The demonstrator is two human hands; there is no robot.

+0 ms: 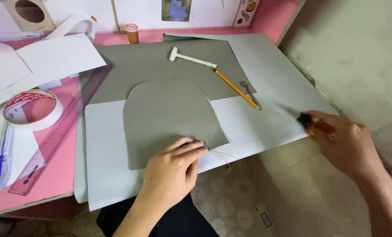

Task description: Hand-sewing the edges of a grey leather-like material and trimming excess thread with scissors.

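Two hands are in view over the pink table, and the work sits right at the near edge. The left hand is laid flat with fingers close together, pressed down on the lower right corner of the arch-shaped grey piece, which rests on a pale sheet that hangs slightly over the table edge. A bit of thin thread is seen trailing just beside those fingertips, so stitching at that corner looks likely, though a needle can't be made out. The right hand is held off to the side, well apart from the grey piece, fingers curled around a small dark-and-amber tool; it's blurred, so what it is exactly can't be told. For this kind of step, the piece is best kept pinned flat close to the working spot so it can't creep on the slick sheet, and the fingertips should be kept out of the tool's path. Further back, a white hammer-like tool, a yellow pencil and small metal tweezers are left on the larger grey sheet. A tape roll, a clear pinkish ruler and a blue pen are parked on the left.
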